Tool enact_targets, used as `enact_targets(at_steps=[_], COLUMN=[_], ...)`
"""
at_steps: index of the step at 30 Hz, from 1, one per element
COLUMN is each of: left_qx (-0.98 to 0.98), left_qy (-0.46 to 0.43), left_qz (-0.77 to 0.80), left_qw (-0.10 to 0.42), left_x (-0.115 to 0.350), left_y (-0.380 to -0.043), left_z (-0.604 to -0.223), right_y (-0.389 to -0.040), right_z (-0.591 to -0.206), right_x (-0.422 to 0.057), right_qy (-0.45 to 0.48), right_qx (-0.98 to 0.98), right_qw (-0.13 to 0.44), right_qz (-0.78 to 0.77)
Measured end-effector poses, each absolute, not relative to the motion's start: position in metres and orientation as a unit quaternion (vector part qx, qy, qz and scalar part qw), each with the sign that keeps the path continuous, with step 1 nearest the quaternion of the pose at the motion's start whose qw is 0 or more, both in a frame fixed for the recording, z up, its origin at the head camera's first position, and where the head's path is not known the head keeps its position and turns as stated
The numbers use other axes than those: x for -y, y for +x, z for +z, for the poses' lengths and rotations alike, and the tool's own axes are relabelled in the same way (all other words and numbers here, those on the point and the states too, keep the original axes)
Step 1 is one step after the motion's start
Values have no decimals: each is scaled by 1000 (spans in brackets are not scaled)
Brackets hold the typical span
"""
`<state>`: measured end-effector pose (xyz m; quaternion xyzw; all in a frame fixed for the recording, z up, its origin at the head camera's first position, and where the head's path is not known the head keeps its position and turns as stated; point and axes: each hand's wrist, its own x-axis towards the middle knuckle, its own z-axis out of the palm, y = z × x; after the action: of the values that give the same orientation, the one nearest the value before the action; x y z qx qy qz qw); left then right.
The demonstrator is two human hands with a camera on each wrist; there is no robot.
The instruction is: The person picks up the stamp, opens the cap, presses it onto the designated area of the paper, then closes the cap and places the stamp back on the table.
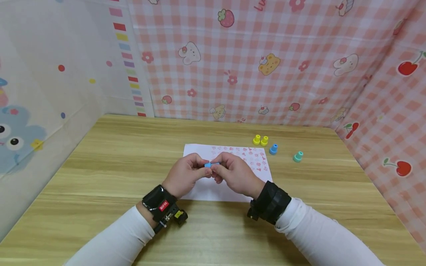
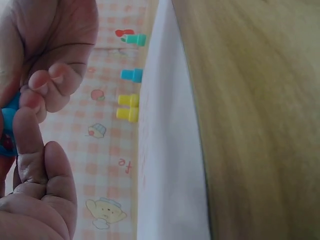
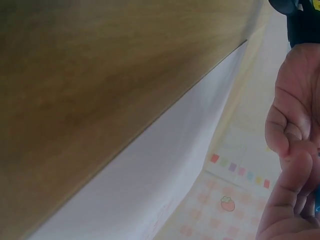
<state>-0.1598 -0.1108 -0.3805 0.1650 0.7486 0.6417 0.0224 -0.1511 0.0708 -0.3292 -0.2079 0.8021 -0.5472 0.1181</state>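
Observation:
Over the paper, my left hand (image 1: pixel 182 176) and right hand (image 1: pixel 239 175) meet, fingertips close together. Between them is a small blue stamp (image 1: pixel 208 165), pinched by the left thumb and fingers. The right thumb and fingers pinch a blue part at its right end; whether this is a separate cap cannot be told. In the left wrist view the blue stamp (image 2: pixel 8 119) shows some red inside its rim, with fingers covering much of it. Below the hands lies a white sheet of paper (image 1: pixel 216 190), with rows of small red prints on its upper right part.
Beyond the paper's right side stand two yellow stamps (image 1: pixel 256 140), another blue stamp (image 1: pixel 273 149) and a green stamp (image 1: pixel 298 157). They rest on a wooden table (image 1: pixel 116 159). A pink checked cloth (image 1: pixel 213 81) hangs behind it, with more cloth at both sides.

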Motion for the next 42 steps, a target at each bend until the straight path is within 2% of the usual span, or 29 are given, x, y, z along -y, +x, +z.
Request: enact_targets(at_steps=[7,16,19,35,42], left_qx=[-753,-807,-811,-760,-758], left_qy=[196,182,173,138,94], left_qz=[628,556,550,630,642], left_qw=[12,-86,-103,-74,-70], left_x=[107,100,98,92,97], left_y=[-159,-151,-150,-143,-145], left_z=[-382,-379,-378,-379,-374], right_y=[-166,-166,-165,-163,-167], right_z=[-353,-360,-360,-364,-358], right_x=[-74,-63,-60,-58,-63], right_qy=[-205,-194,-193,-213,-219], right_qx=[-786,-765,-753,-724,-708], right_qw=[104,94,93,86,78], right_qz=[-573,-608,-622,-650,-667])
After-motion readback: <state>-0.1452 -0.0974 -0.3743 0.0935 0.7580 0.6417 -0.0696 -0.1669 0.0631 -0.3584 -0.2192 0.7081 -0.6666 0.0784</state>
